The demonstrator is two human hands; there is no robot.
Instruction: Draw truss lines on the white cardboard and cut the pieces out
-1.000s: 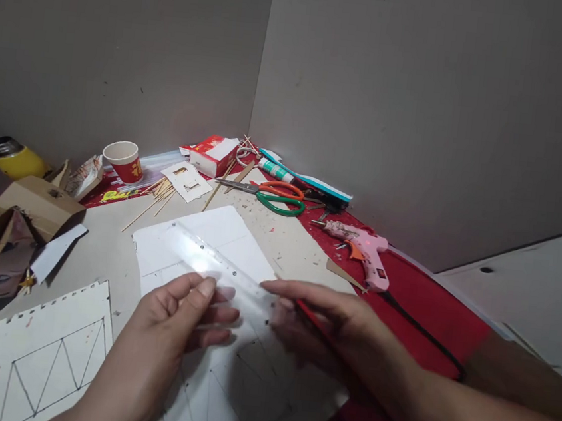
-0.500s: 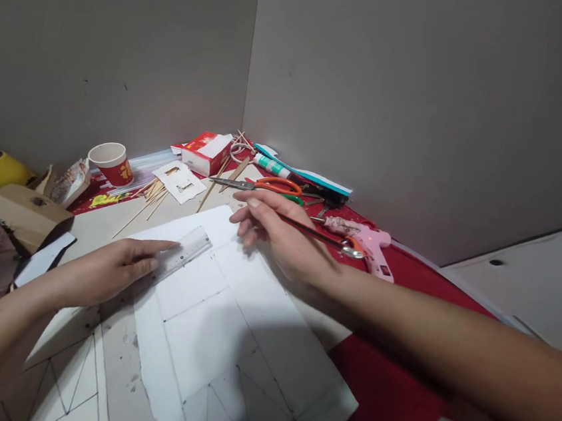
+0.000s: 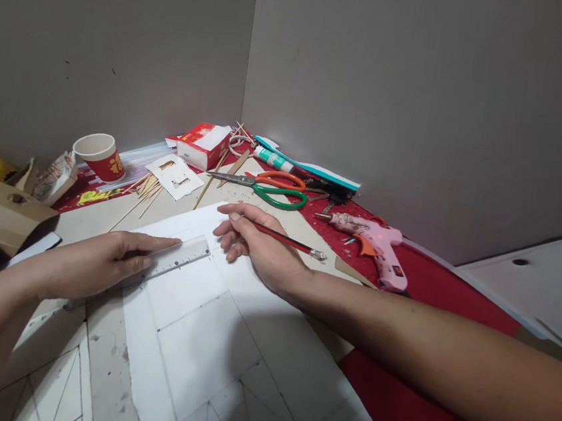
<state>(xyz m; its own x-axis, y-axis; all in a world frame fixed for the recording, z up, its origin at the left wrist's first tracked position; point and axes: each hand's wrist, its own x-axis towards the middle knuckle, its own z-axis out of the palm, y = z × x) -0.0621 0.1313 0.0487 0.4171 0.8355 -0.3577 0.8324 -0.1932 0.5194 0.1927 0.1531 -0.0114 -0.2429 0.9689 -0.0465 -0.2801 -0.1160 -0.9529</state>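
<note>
My left hand (image 3: 99, 262) holds a clear plastic ruler (image 3: 183, 257), forefinger stretched along it and thumb beneath. The ruler lies aslant across the upper part of a white sheet (image 3: 196, 349) with pencilled lines, dots and triangles. Between the thumb and fingers of my right hand (image 3: 262, 245) is a red-and-black pencil (image 3: 285, 238), its metal-capped end pointing back to the right. The pencil's tip is hidden by the hand, which hovers just past the ruler's right end. A second drawn sheet (image 3: 54, 384) lies at the lower left.
Green-and-orange-handled scissors (image 3: 280, 190) and a pink glue gun (image 3: 378, 244) lie beyond my right hand. Further back are a red box (image 3: 202, 145), a glue stick (image 3: 271, 159), thin wooden sticks (image 3: 150, 190) and a paper cup (image 3: 100, 157). Cardboard (image 3: 5, 208) stands at the left; walls meet behind.
My right hand has drawn slightly left and down with the pencil, uncovering the green scissor handle. The left hand still holds the ruler, which now lies flatter. The view has shifted a little.
</note>
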